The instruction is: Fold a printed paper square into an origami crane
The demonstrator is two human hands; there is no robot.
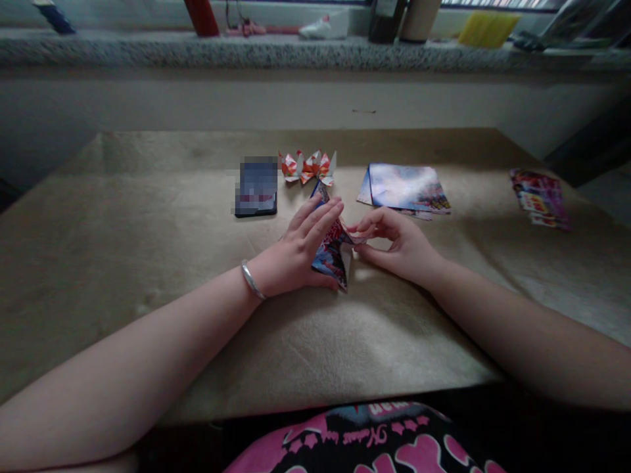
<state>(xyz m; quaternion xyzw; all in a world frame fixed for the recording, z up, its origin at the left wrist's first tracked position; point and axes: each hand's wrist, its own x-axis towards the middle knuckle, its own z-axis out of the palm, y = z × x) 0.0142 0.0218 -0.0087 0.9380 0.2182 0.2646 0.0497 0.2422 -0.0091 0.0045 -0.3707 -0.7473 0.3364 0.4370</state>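
A printed sheet of paper, partly folded, lies on the table between my hands. My left hand rests flat across its left part, fingers stretched out and covering much of it. On its right side, my right hand pinches a raised corner of the paper between thumb and fingers. Just beyond the paper stand several folded paper figures in red, orange and white. A phone with a blurred screen lies left of them.
Right of centre lies a stack of printed sheets. More colourful printed papers are at the table's right side. Behind the table, a granite sill carries a red cylinder, a yellow block and dark containers.
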